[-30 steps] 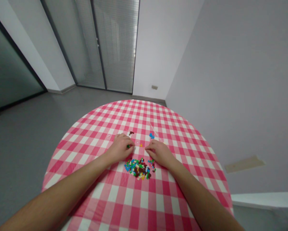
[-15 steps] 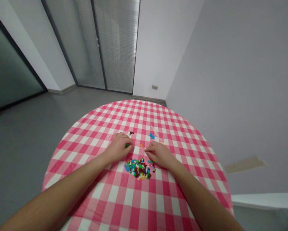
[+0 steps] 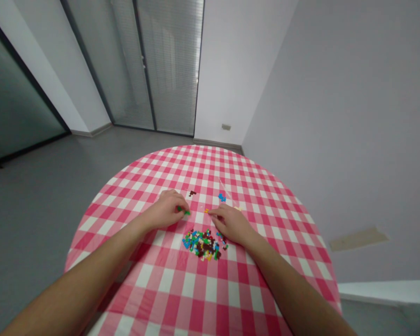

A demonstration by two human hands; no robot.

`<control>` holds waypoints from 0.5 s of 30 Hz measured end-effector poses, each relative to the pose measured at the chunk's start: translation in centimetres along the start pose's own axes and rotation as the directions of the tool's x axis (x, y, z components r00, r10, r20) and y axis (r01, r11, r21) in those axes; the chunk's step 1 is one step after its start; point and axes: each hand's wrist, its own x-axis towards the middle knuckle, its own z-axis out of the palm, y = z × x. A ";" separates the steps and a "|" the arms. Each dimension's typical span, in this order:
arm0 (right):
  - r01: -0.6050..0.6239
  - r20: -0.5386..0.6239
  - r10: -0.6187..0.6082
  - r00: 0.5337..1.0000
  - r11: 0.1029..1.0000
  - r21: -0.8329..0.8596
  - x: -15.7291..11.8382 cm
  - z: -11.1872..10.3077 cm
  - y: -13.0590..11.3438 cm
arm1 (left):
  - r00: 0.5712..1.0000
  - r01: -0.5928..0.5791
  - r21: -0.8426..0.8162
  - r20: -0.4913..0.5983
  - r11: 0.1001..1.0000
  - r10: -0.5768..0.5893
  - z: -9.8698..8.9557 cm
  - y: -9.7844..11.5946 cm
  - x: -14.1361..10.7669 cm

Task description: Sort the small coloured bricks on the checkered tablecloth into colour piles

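Observation:
My left hand (image 3: 169, 209) rests on the cloth with curled fingers. Small green pieces (image 3: 187, 213) show at and under its fingertips; whether it grips any is hidden. My right hand (image 3: 232, 224) has its thumb and index finger pinched close together, the tips at a few tiny yellow toy-brick pieces (image 3: 206, 211). It seems to pinch one of these. Between the forearms, nearer me, lies a loose pile of small mixed-colour bricks (image 3: 202, 245). Beyond the hands are a brown group (image 3: 192, 193) and a blue group (image 3: 222, 198); pale yellow pieces (image 3: 238, 209) lie just past my right hand.
A red-and-white checked cloth (image 3: 210, 298) covers the round table. A thin clear strip-like thing (image 3: 225, 190) lies near the blue group. Past the table stand glass doors (image 3: 167, 70) and a white wall (image 3: 245, 60).
My left hand has drawn a little to the left, showing more of the green pieces. My right fingertips have moved slightly up and left to the yellow pieces.

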 end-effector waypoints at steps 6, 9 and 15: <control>0.026 -0.033 -0.024 0.999 0.999 0.041 -0.1 0.1 -0.1 | 0.939 -0.172 -0.172 0.271 0.970 0.214 -0.5 1.4 -0.6; 0.027 -0.045 -0.024 0.999 0.998 0.053 0.0 0.1 0.0 | 0.940 -0.184 -0.196 0.251 0.963 0.231 0.1 1.4 -0.7; 0.030 -0.044 -0.027 0.999 0.998 0.057 0.0 0.1 0.0 | 0.943 -0.183 -0.159 0.250 0.970 0.219 0.8 1.4 -0.5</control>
